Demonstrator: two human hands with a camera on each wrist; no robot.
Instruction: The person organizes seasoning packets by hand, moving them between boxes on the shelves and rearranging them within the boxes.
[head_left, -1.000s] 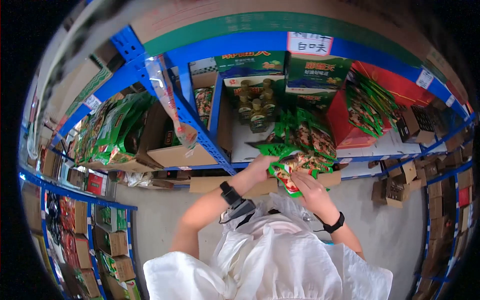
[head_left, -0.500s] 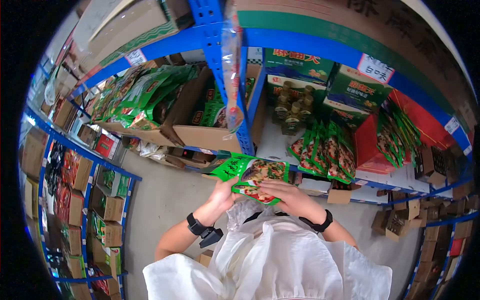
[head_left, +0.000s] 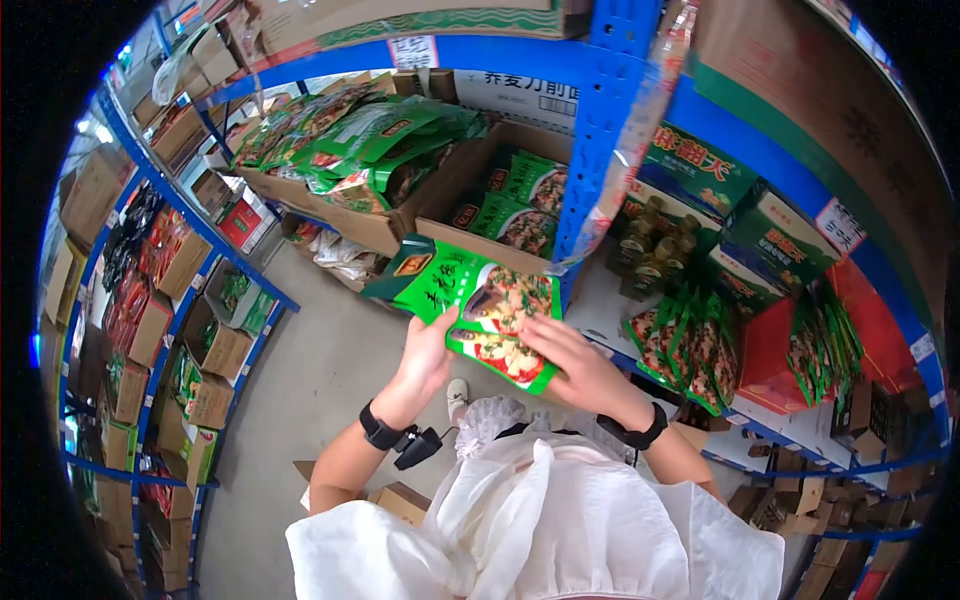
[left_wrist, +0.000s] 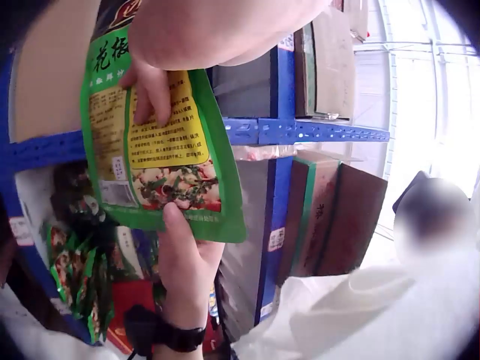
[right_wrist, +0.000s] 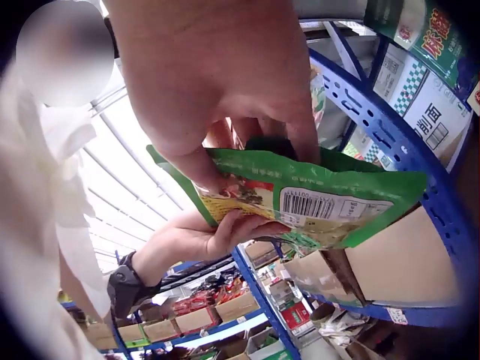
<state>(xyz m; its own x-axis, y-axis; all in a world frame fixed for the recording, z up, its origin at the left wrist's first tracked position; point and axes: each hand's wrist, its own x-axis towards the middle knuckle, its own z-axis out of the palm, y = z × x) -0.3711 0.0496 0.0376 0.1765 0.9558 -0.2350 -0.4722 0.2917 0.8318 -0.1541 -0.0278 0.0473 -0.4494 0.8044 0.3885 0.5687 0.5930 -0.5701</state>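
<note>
A green seasoning packet (head_left: 505, 300) with pictures of a cooked dish is held tilted in front of the body. My left hand (head_left: 428, 352) grips its left edge, the thumb on the front; in the left wrist view its fingers (left_wrist: 154, 97) lie against the printed back. At the lower right edge, my right hand (head_left: 585, 372) pinches the packet, fingers spread over the front picture. Its thumb presses the back in the right wrist view, near a barcode on the packet (right_wrist: 367, 206).
Ahead, a blue shelf post (head_left: 600, 130) divides the rack. Open cartons of green packets (head_left: 515, 205) stand left of it. Right of it are bottles (head_left: 655, 245), standing green packets (head_left: 690, 345) and a red box (head_left: 765, 375). Another stocked rack (head_left: 190, 300) runs along the left.
The packet has come away from the shelf edge and moved left, turning so its front shows. The view has swung left toward the cartons. Both hands have stayed on the packet.
</note>
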